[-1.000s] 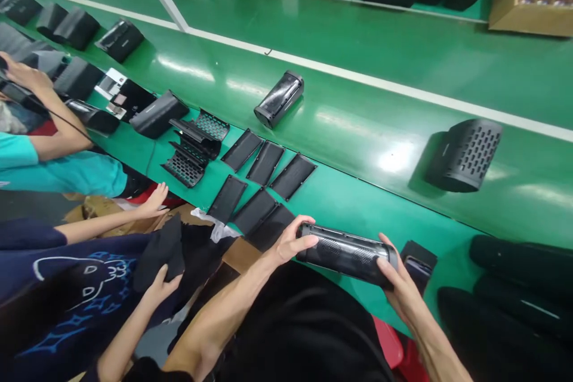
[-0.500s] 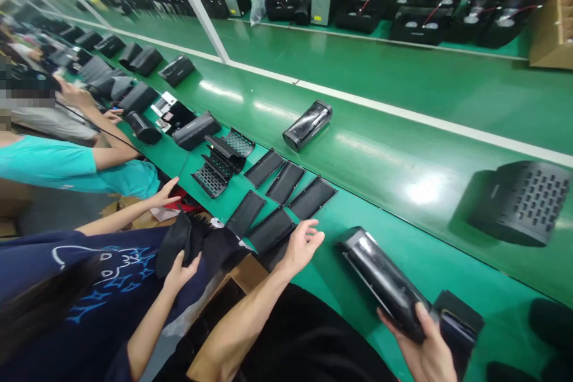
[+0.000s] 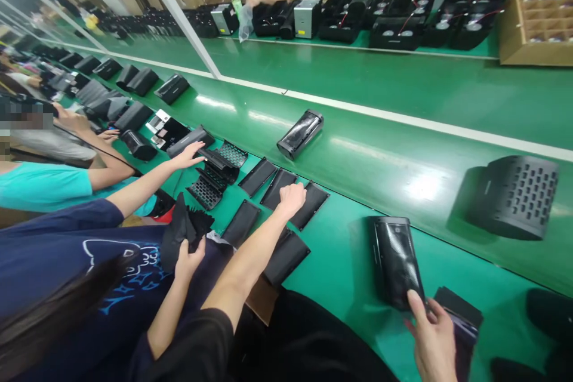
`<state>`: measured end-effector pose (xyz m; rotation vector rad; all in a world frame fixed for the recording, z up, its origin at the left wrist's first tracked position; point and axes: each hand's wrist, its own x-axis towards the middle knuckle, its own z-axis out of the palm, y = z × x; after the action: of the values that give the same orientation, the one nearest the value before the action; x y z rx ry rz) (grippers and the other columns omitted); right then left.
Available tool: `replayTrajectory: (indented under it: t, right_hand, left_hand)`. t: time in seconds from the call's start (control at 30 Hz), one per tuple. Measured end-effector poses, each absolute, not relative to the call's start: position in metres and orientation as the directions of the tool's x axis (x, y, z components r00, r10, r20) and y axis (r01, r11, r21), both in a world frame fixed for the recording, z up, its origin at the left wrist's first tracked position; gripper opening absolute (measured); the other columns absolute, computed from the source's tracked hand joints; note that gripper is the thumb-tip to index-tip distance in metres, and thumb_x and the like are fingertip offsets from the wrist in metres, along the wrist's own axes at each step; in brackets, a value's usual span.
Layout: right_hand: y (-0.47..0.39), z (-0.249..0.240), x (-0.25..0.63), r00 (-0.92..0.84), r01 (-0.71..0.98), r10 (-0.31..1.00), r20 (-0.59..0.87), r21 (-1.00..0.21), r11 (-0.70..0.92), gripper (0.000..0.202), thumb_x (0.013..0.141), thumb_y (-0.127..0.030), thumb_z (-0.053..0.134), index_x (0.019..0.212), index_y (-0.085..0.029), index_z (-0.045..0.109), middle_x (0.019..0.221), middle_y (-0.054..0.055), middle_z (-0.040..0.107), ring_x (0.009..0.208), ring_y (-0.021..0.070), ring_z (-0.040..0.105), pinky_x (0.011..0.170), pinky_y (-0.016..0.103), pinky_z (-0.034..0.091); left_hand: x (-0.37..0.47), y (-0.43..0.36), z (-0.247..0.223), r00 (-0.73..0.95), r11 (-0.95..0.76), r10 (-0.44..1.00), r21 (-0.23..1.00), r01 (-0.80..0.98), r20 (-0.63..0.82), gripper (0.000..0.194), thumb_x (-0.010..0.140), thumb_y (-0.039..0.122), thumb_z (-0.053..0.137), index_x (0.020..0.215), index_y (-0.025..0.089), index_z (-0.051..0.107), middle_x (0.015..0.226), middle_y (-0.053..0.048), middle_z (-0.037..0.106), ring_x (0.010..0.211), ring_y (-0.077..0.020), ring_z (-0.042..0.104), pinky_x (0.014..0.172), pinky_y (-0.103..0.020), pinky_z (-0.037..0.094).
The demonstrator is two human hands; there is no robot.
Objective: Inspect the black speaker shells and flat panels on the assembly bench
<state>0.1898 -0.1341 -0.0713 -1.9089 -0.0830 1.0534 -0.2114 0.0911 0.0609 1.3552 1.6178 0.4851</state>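
Note:
My left hand (image 3: 293,198) is over the flat black panels (image 3: 308,206) on the green table, its fingers curled closed at the edge of one panel; whatever its fingertips pinch is hidden. At the lower right, my right hand (image 3: 430,325) grips the lower end of a glossy black housing (image 3: 396,256), with the thumb on its front face. The housing leans on the green table (image 3: 331,274). Beside my right hand lies another dark piece (image 3: 463,325).
A black unit with a slotted grille (image 3: 514,197) and a glossy black unit (image 3: 301,133) are on the green belt (image 3: 358,173). Perforated black covers (image 3: 219,173) lie left of the panels. A co-worker's arm (image 3: 152,185) reaches over beside them.
My left hand has moved forward onto the panels and its fingers have closed. The housing in my right hand has turned more upright. The co-worker's far hand has reached toward the perforated covers.

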Motion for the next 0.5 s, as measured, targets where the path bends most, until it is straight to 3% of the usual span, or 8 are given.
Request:
replayTrajectory:
  t: [0.1, 0.2, 0.27, 0.33, 0.43, 0.5]
  right_hand:
    - [-0.126, -0.039, 0.175, 0.785, -0.16, 0.382, -0.487, -0.756, -0.635, 0.077, 0.064, -0.066, 0.088, 0.123, -0.022, 0.067, 0.127, 0.014, 0.07, 0.12, 0.0402, 0.067, 0.105, 0.059, 0.054]
    - [-0.104, -0.018, 0.145, 0.643, -0.252, 0.535, -0.548, -0.811, -0.529, 0.074, 0.066, -0.066, 0.088, 0.121, -0.021, 0.066, 0.128, 0.016, 0.07, 0.125, 0.0393, 0.065, 0.111, 0.057, 0.049]
    - [-0.086, -0.017, 0.126, 0.537, -0.385, 0.566, -0.625, -0.779, -0.495, 0.083, 0.063, -0.063, 0.093, 0.129, -0.023, 0.061, 0.13, 0.015, 0.069, 0.122, 0.0366, 0.066, 0.101, 0.053, 0.057]
    - [-0.074, -0.022, 0.114, 0.468, -0.507, 0.565, -0.68, -0.73, -0.459, 0.081, 0.062, -0.061, 0.096, 0.127, -0.026, 0.06, 0.12, 0.01, 0.07, 0.104, 0.03, 0.071, 0.085, 0.046, 0.064]
    - [-0.073, -0.026, 0.11, 0.386, -0.6, 0.627, -0.676, -0.701, -0.386, 0.055, 0.068, -0.062, 0.094, 0.095, -0.024, 0.064, 0.078, -0.003, 0.063, 0.065, 0.0163, 0.062, 0.058, 0.033, 0.063]
    - [-0.079, -0.021, 0.116, 0.345, -0.612, 0.663, -0.665, -0.695, -0.379, 0.052, 0.069, -0.063, 0.093, 0.079, -0.022, 0.062, 0.062, -0.006, 0.055, 0.052, 0.0126, 0.055, 0.046, 0.026, 0.056]
  left_hand:
    - [-0.263, 0.08, 0.08, 0.021, 0.371, 0.917, 0.869, 0.327, -0.399, 0.061, 0.09, 0.081, 0.046, 0.109, 0.028, 0.069, 0.091, -0.006, 0.075, 0.097, -0.0273, 0.078, 0.067, -0.032, 0.055]
    - [-0.207, 0.095, 0.065, 0.125, 0.537, 0.803, 0.799, 0.272, -0.583, 0.057, 0.094, 0.071, 0.047, 0.111, 0.021, 0.067, 0.083, -0.001, 0.072, 0.08, -0.0212, 0.078, 0.057, -0.026, 0.048]
    - [-0.135, 0.097, 0.042, 0.113, 0.595, 0.764, 0.762, 0.257, -0.635, 0.039, 0.088, 0.059, 0.067, 0.101, 0.022, 0.066, 0.072, 0.0, 0.071, 0.066, -0.0165, 0.074, 0.05, -0.019, 0.042]
    - [-0.072, 0.085, 0.017, 0.142, 0.614, 0.738, 0.744, 0.263, -0.659, 0.035, 0.08, 0.048, 0.079, 0.094, 0.02, 0.064, 0.066, -0.001, 0.07, 0.056, -0.0138, 0.069, 0.046, -0.018, 0.038]
    - [-0.033, 0.053, -0.008, 0.136, 0.658, 0.706, 0.715, 0.236, -0.695, 0.039, 0.078, 0.05, 0.079, 0.09, 0.02, 0.057, 0.058, 0.003, 0.063, 0.04, -0.0096, 0.055, 0.038, -0.018, 0.031]
    - [-0.04, 0.035, -0.012, 0.168, 0.699, 0.669, 0.69, 0.188, -0.724, 0.048, 0.077, 0.061, 0.077, 0.089, 0.02, 0.054, 0.057, 0.003, 0.063, 0.037, -0.0097, 0.053, 0.035, -0.018, 0.029]
